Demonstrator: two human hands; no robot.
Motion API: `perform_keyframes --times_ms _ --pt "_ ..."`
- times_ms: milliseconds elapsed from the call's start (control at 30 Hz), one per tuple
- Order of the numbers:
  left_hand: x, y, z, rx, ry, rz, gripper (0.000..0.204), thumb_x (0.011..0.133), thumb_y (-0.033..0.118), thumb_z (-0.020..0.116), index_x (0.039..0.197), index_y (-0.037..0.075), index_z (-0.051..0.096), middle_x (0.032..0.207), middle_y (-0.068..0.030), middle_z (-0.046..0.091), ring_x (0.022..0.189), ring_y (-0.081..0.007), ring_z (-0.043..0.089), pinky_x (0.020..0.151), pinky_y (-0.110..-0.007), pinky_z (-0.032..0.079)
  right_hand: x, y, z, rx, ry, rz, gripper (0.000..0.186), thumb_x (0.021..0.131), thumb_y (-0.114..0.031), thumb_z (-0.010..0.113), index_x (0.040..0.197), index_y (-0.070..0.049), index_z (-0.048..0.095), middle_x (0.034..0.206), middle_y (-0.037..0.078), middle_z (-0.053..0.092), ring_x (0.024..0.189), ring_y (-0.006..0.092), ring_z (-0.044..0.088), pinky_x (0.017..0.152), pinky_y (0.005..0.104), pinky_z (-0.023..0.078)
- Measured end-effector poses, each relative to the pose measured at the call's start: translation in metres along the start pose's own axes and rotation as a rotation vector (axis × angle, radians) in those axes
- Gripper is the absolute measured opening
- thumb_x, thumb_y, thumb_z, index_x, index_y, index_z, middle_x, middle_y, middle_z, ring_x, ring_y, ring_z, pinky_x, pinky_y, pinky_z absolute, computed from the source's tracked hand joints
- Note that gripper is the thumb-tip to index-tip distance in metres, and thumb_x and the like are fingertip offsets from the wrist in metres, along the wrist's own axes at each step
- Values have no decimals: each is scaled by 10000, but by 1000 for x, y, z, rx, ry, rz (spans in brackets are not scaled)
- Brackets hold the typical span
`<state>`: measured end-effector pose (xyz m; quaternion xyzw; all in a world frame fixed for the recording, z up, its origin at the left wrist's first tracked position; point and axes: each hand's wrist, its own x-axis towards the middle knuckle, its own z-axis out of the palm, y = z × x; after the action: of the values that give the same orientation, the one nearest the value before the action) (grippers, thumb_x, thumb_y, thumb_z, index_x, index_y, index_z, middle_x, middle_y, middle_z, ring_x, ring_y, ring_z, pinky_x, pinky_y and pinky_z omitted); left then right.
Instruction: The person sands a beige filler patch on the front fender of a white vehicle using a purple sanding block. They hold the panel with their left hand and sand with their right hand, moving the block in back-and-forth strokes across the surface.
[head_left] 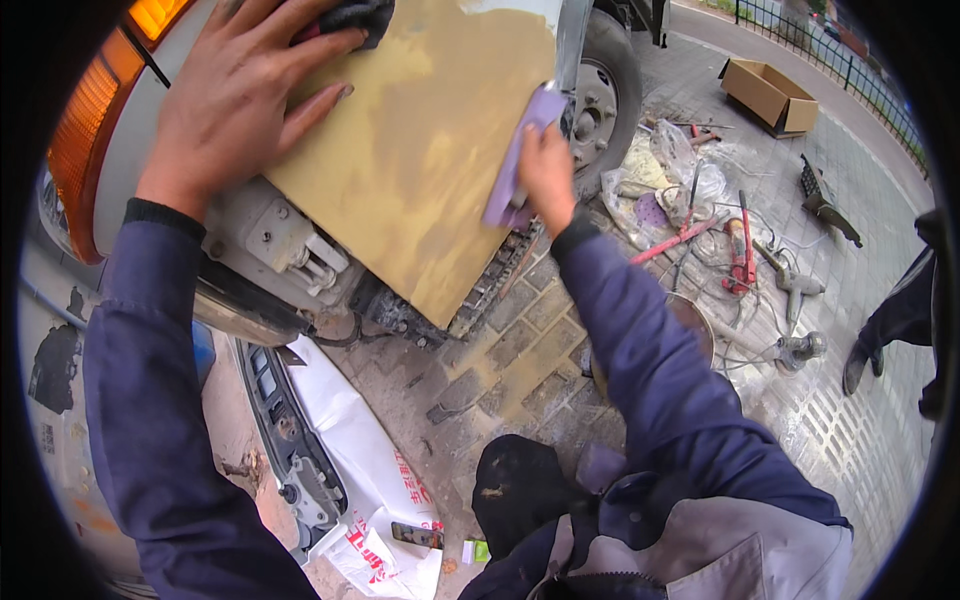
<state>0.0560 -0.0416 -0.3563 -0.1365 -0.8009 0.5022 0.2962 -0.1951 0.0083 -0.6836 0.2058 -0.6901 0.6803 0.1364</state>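
Observation:
My left hand point(225, 110) lies spread on a yellowish, putty-smeared vehicle panel point(400, 150), thumb and fingers stretched out. A dark bunched cloth point(365, 20) with a bit of red touches its fingers at the top; whether they pinch it I cannot see. My right hand point(546, 175) grips a long purple sanding block point(520, 155), which stands along the panel's right edge. Tan and greyish patches cover the panel.
An orange lamp point(95, 140) and a tyre point(610, 90) flank the panel. Red-handled tools point(740, 250), plastic sheeting and cables lie at right, near a cardboard box point(770, 95). Another person's leg point(890, 310) shows at far right. A white bag point(350, 430) and phone point(417, 536) lie below.

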Motion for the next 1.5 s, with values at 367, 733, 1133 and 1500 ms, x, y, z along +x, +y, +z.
perform_keyframes --times_ms 367,733,1133,1500 --pt "0 5 -5 -77 -8 -38 345 796 225 838 1120 108 848 1563 -105 631 1498 -369 516 1266 -564 407 -5 7 0 145 -75 -119 474 1075 -274 642 1289 148 649 1245 392 689 1146 550 685 989 569 557" --pt "-1 1 -1 -61 -8 -24 365 782 229 843 1126 108 854 1569 -108 629 1504 -364 512 1278 -562 398 -65 -11 8 -94 -59 -246 693 1124 -284 561 1579 212 395 1468 472 544 1381 589 554 1207 596 430" --pt "22 6 -4 -42 74 59 374 757 215 854 1112 97 851 1543 -112 642 1489 -375 523 1259 -580 410 -74 -14 5 -21 -95 -286 522 1125 -230 555 1506 122 499 1504 406 524 1421 577 480 1258 605 338" --pt "-3 -1 0 -53 32 11 375 750 217 848 1103 87 847 1550 -117 633 1487 -392 519 1269 -593 400 -41 14 0 41 -10 -272 391 1094 -241 599 1246 118 630 1097 376 689 1075 574 675 938 607 541"
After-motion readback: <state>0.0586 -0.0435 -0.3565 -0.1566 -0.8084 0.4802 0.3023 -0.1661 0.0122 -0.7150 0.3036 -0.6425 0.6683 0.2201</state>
